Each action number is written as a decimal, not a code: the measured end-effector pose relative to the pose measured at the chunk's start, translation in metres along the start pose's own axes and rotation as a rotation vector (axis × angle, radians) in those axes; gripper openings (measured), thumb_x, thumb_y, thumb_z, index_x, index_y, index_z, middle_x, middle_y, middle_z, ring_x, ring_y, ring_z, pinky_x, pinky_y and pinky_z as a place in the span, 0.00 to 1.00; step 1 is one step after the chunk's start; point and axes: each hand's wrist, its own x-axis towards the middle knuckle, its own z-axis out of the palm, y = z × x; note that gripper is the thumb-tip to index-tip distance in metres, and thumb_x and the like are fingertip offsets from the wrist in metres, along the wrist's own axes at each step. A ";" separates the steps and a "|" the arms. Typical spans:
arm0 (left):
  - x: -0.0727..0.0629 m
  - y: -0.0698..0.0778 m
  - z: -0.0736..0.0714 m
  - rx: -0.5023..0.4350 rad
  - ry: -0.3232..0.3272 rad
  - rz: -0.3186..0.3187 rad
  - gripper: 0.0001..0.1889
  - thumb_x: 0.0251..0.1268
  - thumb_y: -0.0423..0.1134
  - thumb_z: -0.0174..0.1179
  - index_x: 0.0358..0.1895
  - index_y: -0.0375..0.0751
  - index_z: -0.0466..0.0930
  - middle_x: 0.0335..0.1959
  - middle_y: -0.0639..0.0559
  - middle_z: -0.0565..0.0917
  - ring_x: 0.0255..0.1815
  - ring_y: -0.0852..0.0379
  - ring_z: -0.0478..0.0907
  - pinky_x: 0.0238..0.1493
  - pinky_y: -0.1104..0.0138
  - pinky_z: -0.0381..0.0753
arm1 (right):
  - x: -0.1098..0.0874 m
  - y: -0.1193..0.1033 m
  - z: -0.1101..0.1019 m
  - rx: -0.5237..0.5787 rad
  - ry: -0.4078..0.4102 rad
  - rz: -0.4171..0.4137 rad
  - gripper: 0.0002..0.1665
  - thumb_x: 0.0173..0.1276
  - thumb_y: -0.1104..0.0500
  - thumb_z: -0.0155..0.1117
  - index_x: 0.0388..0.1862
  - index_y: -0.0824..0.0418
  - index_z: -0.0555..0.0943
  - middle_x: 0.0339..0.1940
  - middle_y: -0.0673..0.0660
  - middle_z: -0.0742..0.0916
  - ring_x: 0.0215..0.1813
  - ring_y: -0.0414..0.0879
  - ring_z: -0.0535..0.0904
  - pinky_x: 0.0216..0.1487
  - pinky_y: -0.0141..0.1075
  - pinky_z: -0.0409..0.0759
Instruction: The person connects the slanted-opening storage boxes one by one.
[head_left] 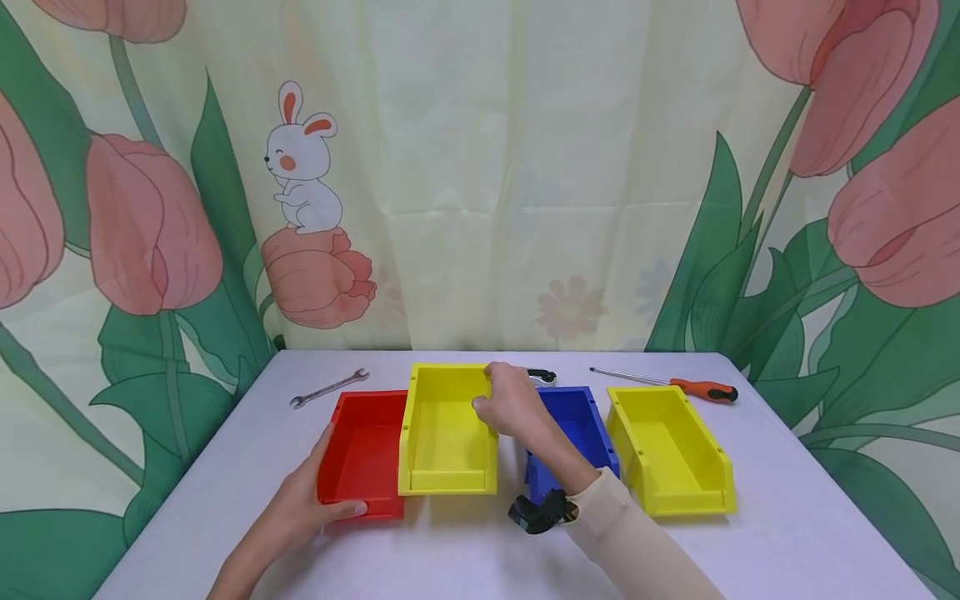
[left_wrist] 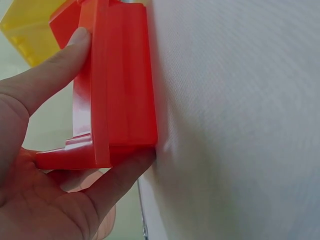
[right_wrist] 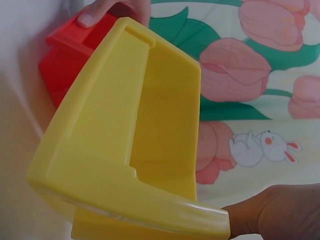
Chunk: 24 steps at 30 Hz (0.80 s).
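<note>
In the head view my left hand (head_left: pixel 296 492) grips a red plastic bin (head_left: pixel 363 458) by its left side, thumb over the front edge. The left wrist view shows the thumb (left_wrist: pixel 65 57) on the rim and fingers at the side wall of that red bin (left_wrist: pixel 127 85), which stands on the table. My right hand (head_left: pixel 517 406) pinches the right wall of a yellow bin (head_left: pixel 448 433). Raised above the table, this yellow bin (right_wrist: pixel 165 115) overlaps the red bin's right edge in the head view. Both bins look empty inside.
Right of the held bins stand a blue bin (head_left: pixel 573 421), partly behind my right forearm, and a second yellow bin (head_left: pixel 678 450). Along the back lie a wrench (head_left: pixel 330 388), a partly hidden black-handled tool (head_left: pixel 542 376) and an orange-handled screwdriver (head_left: pixel 701 389). A printed curtain (head_left: pixel 465 183) hangs behind.
</note>
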 end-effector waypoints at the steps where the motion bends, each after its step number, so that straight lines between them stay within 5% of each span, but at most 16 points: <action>1: 0.000 0.000 0.000 0.000 0.001 -0.004 0.77 0.34 0.49 0.89 0.88 0.50 0.41 0.78 0.39 0.67 0.72 0.35 0.70 0.48 0.53 0.94 | 0.000 0.000 0.000 -0.001 0.000 0.002 0.34 0.69 0.65 0.67 0.73 0.70 0.75 0.65 0.68 0.85 0.47 0.53 0.85 0.38 0.35 0.90; 8: -0.001 0.001 0.001 0.001 0.003 -0.020 0.77 0.34 0.47 0.89 0.88 0.51 0.41 0.77 0.39 0.68 0.72 0.35 0.71 0.48 0.53 0.94 | -0.001 0.002 -0.001 0.000 -0.003 -0.012 0.33 0.69 0.64 0.67 0.73 0.71 0.75 0.66 0.69 0.85 0.40 0.51 0.85 0.28 0.30 0.80; 19: 0.000 -0.001 0.001 0.014 0.013 -0.016 0.77 0.33 0.47 0.89 0.88 0.49 0.42 0.76 0.38 0.69 0.71 0.35 0.72 0.48 0.53 0.94 | 0.000 0.003 -0.003 -0.004 -0.001 -0.014 0.33 0.69 0.64 0.67 0.73 0.71 0.75 0.66 0.69 0.85 0.32 0.47 0.83 0.25 0.30 0.78; 24: 0.000 -0.001 0.002 0.010 0.011 -0.019 0.77 0.34 0.47 0.89 0.88 0.50 0.42 0.77 0.39 0.69 0.71 0.36 0.72 0.48 0.53 0.94 | 0.001 0.004 -0.002 0.013 -0.007 -0.028 0.33 0.69 0.65 0.66 0.73 0.72 0.75 0.65 0.70 0.85 0.23 0.46 0.75 0.22 0.29 0.73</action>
